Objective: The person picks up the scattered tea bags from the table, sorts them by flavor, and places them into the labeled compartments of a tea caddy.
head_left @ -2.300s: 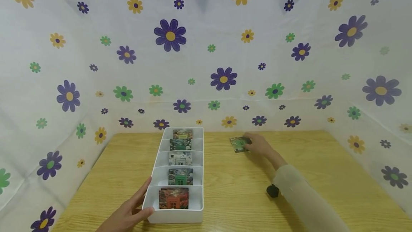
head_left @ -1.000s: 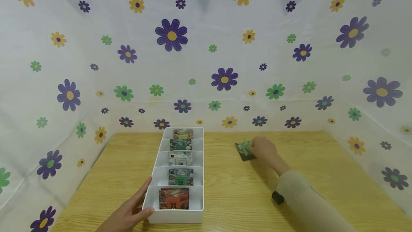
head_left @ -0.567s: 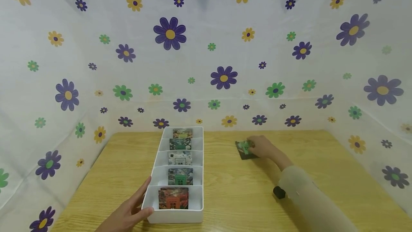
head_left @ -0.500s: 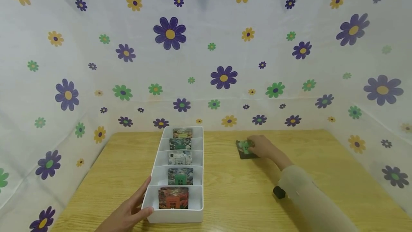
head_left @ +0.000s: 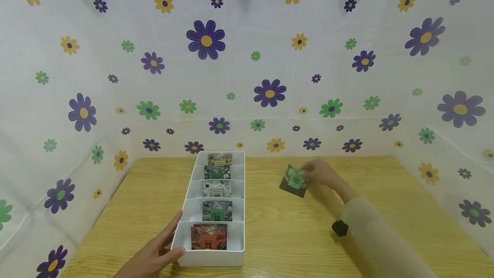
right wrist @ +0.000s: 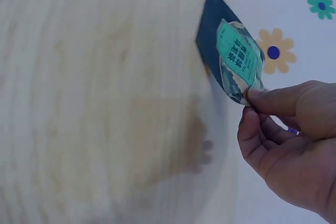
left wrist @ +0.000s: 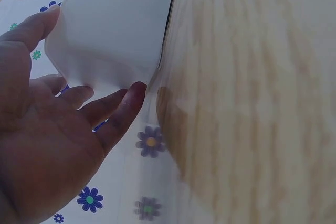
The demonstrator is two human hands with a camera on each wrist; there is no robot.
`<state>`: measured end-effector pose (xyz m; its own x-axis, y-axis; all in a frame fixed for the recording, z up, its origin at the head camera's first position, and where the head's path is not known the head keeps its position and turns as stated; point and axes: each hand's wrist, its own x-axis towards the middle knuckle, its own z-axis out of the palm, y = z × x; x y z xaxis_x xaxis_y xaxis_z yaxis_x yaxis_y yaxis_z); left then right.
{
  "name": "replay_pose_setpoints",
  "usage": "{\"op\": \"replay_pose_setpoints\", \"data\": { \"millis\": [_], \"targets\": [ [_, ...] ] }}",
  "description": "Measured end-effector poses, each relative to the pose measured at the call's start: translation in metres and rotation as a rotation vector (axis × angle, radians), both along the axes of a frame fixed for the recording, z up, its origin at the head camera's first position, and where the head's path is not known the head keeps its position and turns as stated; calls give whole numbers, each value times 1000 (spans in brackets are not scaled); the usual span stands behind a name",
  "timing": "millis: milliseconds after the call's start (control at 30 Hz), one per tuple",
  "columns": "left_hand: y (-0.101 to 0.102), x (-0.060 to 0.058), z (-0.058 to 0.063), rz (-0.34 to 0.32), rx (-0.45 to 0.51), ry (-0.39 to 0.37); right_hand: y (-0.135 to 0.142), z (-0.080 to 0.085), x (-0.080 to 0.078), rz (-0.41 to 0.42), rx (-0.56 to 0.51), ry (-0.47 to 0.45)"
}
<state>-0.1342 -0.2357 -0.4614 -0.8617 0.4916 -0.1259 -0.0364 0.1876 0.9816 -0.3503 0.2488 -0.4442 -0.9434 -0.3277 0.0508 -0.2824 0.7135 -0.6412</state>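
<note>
In the head view, my right hand (head_left: pixel 322 175) pinches a tea bag sachet (head_left: pixel 296 179) between thumb and fingertips. The sachet is dark, with a green label, and tilts just above the table at the back right. In the right wrist view the thumb and forefinger hold one corner of the tea sachet (right wrist: pixel 239 51). My left hand (head_left: pixel 156 248) rests against the near left corner of a white divided tray (head_left: pixel 210 258). Its thumb lies at the front rim and its fingers lie along the left side. In the left wrist view the fingertips touch the outer wall of the tray (left wrist: pixel 113 24).
Upright tea sachets stand in each tray compartment, with red ones (head_left: pixel 209 237) nearest and green ones (head_left: pixel 217 211) behind them. The wooden table (head_left: pixel 278 235) meets a flowered white cloth (head_left: pixel 332 76) at the back and sides. A black wrist device (head_left: pixel 340 228) sits by my right sleeve.
My right hand first lay over the flat sachet on the table. It now pinches the sachet by an edge, turned and tilted up. The left hand and tray have not moved.
</note>
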Motion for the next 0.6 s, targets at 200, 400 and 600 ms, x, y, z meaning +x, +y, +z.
{"op": "replay_pose_setpoints", "data": {
  "millis": [200, 400, 600],
  "targets": [
    [-1, -2, 0, 3, -24, 26, -5, 22, 1, 89, -217, -42],
    [-2, -2, -1, -2, -27, 33, -28, 46, -1, 64, -268, -41],
    [-1, -1, 0, -10, -19, 29, -56, 66, -7, 22, -307, -15]
  ]
}}
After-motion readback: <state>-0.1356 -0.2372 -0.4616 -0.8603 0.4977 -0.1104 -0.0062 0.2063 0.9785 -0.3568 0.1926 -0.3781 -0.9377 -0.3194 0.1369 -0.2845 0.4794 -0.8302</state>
